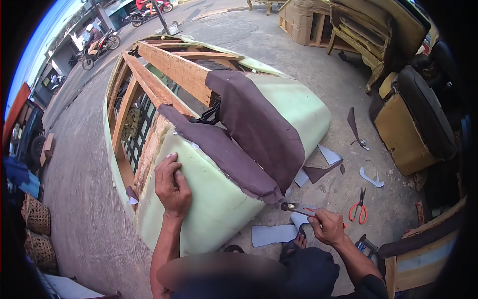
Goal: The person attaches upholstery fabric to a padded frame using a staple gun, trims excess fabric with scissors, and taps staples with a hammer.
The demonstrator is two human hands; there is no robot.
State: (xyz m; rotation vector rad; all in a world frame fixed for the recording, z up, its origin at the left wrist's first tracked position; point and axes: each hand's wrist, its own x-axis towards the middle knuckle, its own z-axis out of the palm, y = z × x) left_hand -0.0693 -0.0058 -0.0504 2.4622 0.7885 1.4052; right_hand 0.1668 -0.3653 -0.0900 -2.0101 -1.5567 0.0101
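Observation:
A large wooden furniture frame (174,74) lies on the pavement, padded with pale green foam (214,199). Dark purple fabric (259,119) covers the two facing inner sides of a gap in the foam, with black webbing straps (211,113) at its far end. My left hand (173,187) rests on the foam, fingers loosely bent, holding nothing. In my right hand (326,226) is a small hammer (287,206), its dark round head beside the fabric's near lower corner.
Orange-handled scissors (358,209) and fabric scraps (274,235) lie on the ground. Chair and sofa frames (418,119) stand to the right. Woven baskets (36,214) are at left. A motorcycle rider (97,42) is on the road beyond.

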